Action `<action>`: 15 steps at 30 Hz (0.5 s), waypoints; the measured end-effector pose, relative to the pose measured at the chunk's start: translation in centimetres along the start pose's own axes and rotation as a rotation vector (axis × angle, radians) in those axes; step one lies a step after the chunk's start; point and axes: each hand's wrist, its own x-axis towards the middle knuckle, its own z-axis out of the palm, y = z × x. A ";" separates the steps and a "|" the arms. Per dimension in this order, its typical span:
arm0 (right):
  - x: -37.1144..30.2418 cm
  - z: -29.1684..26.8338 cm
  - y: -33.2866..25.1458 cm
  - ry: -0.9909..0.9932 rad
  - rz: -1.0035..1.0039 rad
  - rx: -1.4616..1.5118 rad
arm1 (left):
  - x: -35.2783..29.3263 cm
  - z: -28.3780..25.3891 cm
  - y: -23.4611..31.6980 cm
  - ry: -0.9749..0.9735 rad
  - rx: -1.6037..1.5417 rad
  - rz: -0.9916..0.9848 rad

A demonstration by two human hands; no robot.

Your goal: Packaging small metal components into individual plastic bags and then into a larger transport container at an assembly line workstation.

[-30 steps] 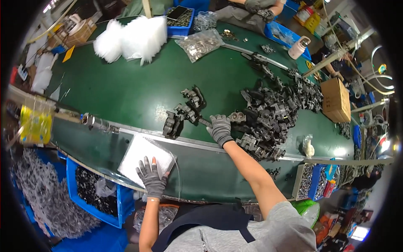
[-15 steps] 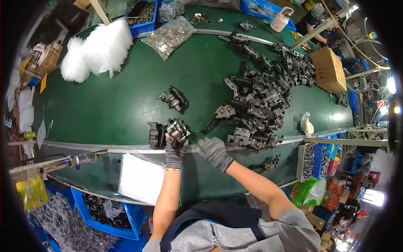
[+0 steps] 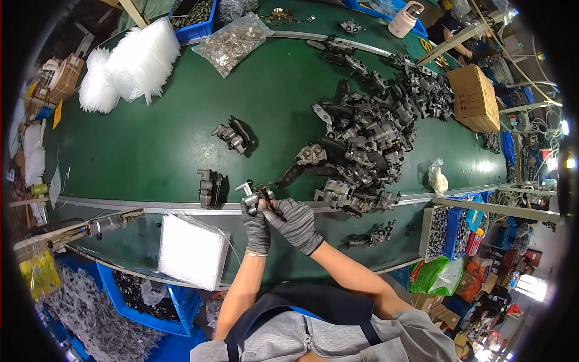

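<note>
My left hand [image 3: 257, 229], in a grey knit glove, grips a grey cast-metal part [image 3: 252, 195] from below, just above the table's near metal rail. My right hand [image 3: 294, 222], gloved the same, closes on that part from the right side. Another metal part [image 3: 209, 187] stands on the green table [image 3: 151, 145] a little to the left. A third one [image 3: 233, 136] lies farther back. A large heap of similar dark metal parts [image 3: 368, 145] spreads to the right of my hands.
A stack of clear bubble-wrap bags [image 3: 192, 250] lies at the near left edge. White foam bags [image 3: 129, 63] are piled far left, a cardboard box [image 3: 473, 99] far right. Blue bins [image 3: 136, 295] hold small parts below the table.
My left hand left the bubble-wrap stack and came up to the metal part; my right hand drew back from the heap and joined it. The view shifted left.
</note>
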 end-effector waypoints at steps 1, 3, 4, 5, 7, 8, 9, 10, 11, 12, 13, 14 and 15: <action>0.3 -0.2 -0.3 -0.003 -0.007 0.000 | -0.7 0.0 -0.1 0.004 -0.003 0.005; 1.0 -0.8 -0.9 -0.074 0.075 0.162 | -2.2 0.2 0.4 -0.021 -0.064 0.016; 1.1 -0.9 -1.3 -0.112 0.117 0.241 | -2.8 0.3 0.6 -0.033 -0.096 0.021; 0.9 -0.9 -1.7 -0.128 0.103 0.244 | -3.3 0.2 1.1 -0.014 -0.101 0.032; -0.1 -1.1 -2.4 -0.060 0.120 0.234 | -4.5 -0.2 2.3 -0.074 -0.076 -0.021; -0.5 -1.1 -2.7 -0.030 0.126 0.233 | -5.2 -0.4 3.1 -0.098 -0.063 -0.046; -1.0 -0.8 -2.4 -0.057 0.109 0.243 | -6.0 0.0 3.4 -0.068 -0.066 -0.032; -1.3 -0.2 -2.0 0.039 0.026 0.234 | -6.7 1.0 4.1 -0.049 -0.122 0.039; -1.6 0.4 -1.9 0.134 -0.051 0.231 | -7.3 1.5 4.4 -0.030 -0.174 0.109; -2.1 0.8 -2.6 0.096 -0.072 0.259 | -8.4 1.0 3.7 0.017 -0.167 0.131; -2.5 1.2 -3.2 0.009 -0.010 0.497 | -9.4 0.3 2.9 -0.007 -0.143 0.074; -2.9 1.6 -3.7 -0.075 0.065 0.721 | -10.2 -0.7 2.4 -0.043 -0.124 0.009; -3.2 1.7 -3.8 -0.148 0.155 0.931 | -11.1 -1.3 4.0 -0.023 -0.125 0.014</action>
